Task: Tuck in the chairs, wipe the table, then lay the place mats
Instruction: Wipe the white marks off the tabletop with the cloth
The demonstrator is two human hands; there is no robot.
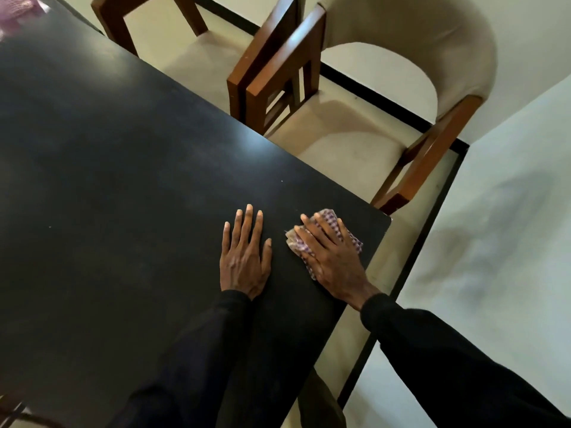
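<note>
Table (pixel 129 156) mid-wipe: checked cloth (pixel 324 239) pressed flat under right hand (pixel 330 254), left hand (pixel 245 257) splayed, bracing. Overlapping strokes advised.

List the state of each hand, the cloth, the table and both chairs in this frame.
black table: dull top with a few pale specks.
left hand: flat on the table, fingers straight, holding nothing.
right hand: pressing the checked cloth down near the table's corner.
checked cloth: crumpled, under the right hand.
near chair: upright, seat front under the table edge.
far chair: upright, seat front under the table edge.
</note>
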